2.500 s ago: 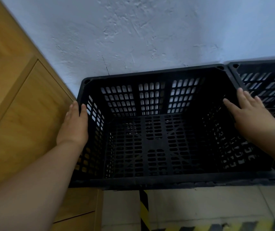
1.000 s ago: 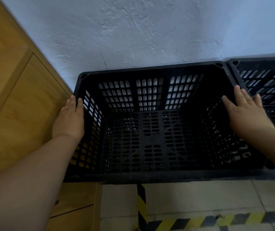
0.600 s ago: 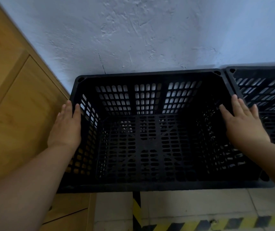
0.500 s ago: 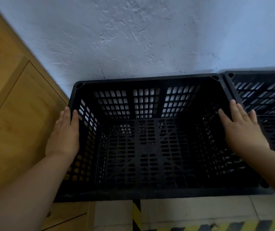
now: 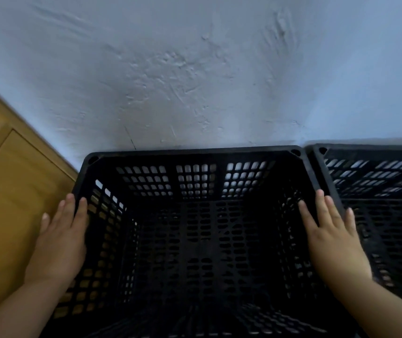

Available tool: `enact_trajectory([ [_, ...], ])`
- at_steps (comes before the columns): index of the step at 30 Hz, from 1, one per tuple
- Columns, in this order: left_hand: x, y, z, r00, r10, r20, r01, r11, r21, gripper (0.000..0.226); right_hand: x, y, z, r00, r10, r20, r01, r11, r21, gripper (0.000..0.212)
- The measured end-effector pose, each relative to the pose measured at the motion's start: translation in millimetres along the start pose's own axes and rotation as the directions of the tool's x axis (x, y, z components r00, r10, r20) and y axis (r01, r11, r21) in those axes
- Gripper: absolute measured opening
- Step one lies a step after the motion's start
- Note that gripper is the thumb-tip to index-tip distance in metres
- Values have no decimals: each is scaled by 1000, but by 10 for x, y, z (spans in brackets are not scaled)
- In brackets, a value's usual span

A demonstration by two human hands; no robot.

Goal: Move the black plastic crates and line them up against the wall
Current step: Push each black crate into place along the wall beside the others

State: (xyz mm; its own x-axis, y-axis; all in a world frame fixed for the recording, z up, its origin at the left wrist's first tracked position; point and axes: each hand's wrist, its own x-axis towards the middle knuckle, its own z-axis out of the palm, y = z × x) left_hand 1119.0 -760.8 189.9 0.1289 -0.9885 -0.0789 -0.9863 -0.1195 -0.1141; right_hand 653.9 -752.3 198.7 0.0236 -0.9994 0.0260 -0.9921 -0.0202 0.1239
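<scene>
crate (image 5: 195, 240) at wall (image 5: 195, 69), 12 o'clock | our left hand (image 5: 60, 240), right hand (image 5: 329, 237) flat on side rims, fingers extended, gripping nothing | squaring it beside neighbour crate (image 5: 378, 191), 3 o'clock

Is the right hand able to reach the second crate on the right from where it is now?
Probably yes. The right hand lies flat on the near crate's right rim, and the second crate stands directly beside that rim, open-topped, with nothing between them.

Near edge of black crate (image 5: 195, 240) cut off by frame bottom. Second crate (image 5: 378, 191) runs off right edge. Wooden cabinet (image 5: 12, 203) cropped at left. Left hand (image 5: 60, 242) covers crate's left rim; grip undeterminable.
</scene>
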Motion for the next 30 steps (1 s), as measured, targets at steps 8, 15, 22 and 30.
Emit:
enact_trajectory([
  [8, 39, -41, 54, 1000, 19, -2, -19, 997, 79, 101, -13, 20, 5, 1000, 19, 20, -19, 1000, 22, 97],
  [15, -4, 272, -200, 986, -85, 141, 63, 986, 155, 107, 21, 6, -205, 987, 79, 140, -103, 979, 177, 81],
  [22, 30, 1933, -1025, 990, 128, -58, -131, 989, -62, 82, 100, 1061, -527, 948, 298, 110, -318, 894, 315, 61],
  [30, -124, 4234, -1300, 934, 314, -169, -333, 937, -101, 83, 141, 3118, -235, 932, 340, 124, -352, 931, 100, 67],
])
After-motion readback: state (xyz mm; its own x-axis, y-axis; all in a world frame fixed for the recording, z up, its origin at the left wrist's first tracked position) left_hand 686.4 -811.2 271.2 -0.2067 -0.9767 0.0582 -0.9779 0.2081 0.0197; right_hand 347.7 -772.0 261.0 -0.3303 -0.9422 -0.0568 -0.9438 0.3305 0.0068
